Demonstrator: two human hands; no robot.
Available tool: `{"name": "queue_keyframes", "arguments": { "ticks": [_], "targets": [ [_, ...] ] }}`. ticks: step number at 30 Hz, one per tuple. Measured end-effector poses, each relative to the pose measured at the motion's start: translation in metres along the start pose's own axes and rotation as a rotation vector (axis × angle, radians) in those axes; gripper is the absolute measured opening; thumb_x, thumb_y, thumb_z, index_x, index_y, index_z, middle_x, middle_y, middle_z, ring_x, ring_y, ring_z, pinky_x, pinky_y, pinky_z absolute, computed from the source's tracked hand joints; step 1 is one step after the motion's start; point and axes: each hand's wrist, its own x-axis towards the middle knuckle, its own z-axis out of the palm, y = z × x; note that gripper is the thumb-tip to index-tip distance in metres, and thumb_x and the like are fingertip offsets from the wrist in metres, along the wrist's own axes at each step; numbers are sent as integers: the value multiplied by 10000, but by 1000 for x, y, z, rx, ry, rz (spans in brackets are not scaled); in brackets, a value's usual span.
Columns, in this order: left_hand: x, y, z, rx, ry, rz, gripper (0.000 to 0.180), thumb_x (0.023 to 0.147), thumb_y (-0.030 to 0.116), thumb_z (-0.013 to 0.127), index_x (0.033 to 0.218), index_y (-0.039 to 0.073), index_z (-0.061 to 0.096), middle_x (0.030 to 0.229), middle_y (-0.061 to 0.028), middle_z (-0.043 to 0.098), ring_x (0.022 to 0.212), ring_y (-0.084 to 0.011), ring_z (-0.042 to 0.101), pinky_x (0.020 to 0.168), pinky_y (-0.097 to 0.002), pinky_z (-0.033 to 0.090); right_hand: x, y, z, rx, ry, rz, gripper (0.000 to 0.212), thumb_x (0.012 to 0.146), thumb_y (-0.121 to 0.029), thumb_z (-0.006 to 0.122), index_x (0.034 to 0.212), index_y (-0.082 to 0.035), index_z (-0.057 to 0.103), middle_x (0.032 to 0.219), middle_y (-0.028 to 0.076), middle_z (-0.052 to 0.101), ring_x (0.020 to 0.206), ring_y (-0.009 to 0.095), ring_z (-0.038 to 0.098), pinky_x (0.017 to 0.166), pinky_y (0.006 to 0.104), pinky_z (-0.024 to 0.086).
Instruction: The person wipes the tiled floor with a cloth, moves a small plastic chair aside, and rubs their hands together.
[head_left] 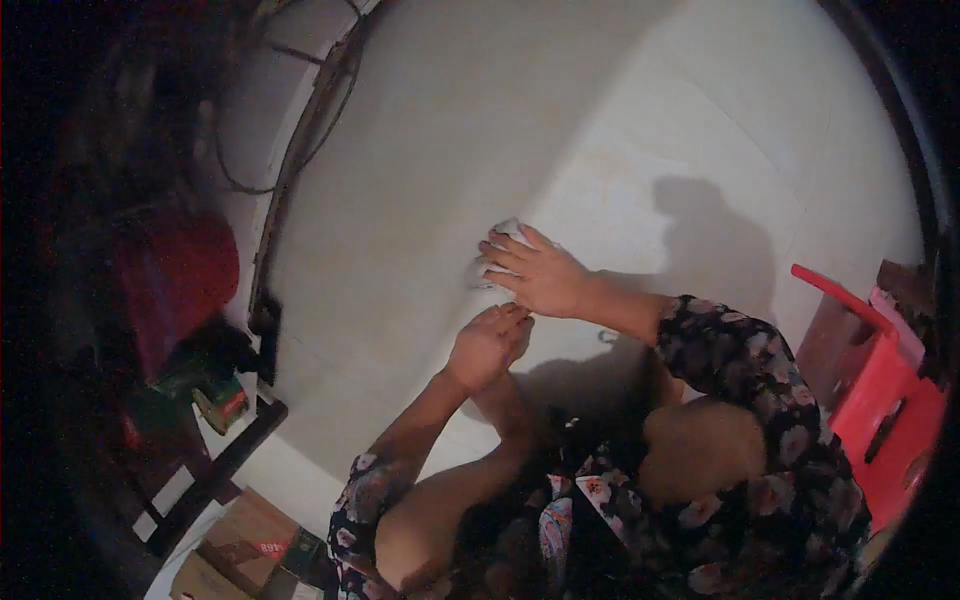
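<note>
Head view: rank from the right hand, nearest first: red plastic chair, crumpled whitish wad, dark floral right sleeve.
1. Crumpled whitish wad: under the right hand.
2. Dark floral right sleeve: to the hand's right.
3. Red plastic chair: farther right.

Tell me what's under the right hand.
Under the right hand, a crumpled whitish cloth or paper shows past the fingers; whatever lies beneath the hand itself is covered.

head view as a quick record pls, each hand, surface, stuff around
left hand: fingers curled, beside the right; contact unclear
right hand: fingers spread over a pale crumpled piece
pale crumpled piece: cloth or paper, cannot tell
surface: pale floor, partly shadowed
right side: red plastic furniture
lower left: cardboard box
</note>
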Motion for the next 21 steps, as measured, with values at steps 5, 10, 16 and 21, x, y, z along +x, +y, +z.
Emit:
{"name": "queue_keyframes", "arguments": {
  "ticks": [5,10,16,21],
  "targets": [
    [-6,-8,4,17,91,117,441,679,121,605,1113,89,533,1257,-54,466,1156,-246,448,967,-378,369,-35,42,-20,-71,-213,139,559,676,-225,597,1213,-147,463,1328,90,375,1258,283,300,997,483,248],
    [0,1,-6,58,152,109,344,698,60,575,1041,67,550,1168,-46,518,1098,-228,488,892,-356,430,-56,123,-42,-351,75,641,606,726,-298,558,1283,-123,393,1288,213,389,1263,335,277,1008,509,205],
    [11,3,-21,16,148,8,433,653,50,589,1082,65,534,1154,-53,519,1067,-250,495,888,-340,429,-62,16,-19,-142,-239,244,596,708,-305,515,1266,-123,412,1318,199,357,1272,342,265,1001,531,212],
    [22,1,-25,96,123,-30,497,640,56,609,1127,69,512,1194,-73,487,1091,-261,470,910,-362,410,-109,-24,-2,87,-276,-104,543,702,-285,568,1224,-175,467,1355,89,357,1286,257,269,1031,498,188]
  ]
}}
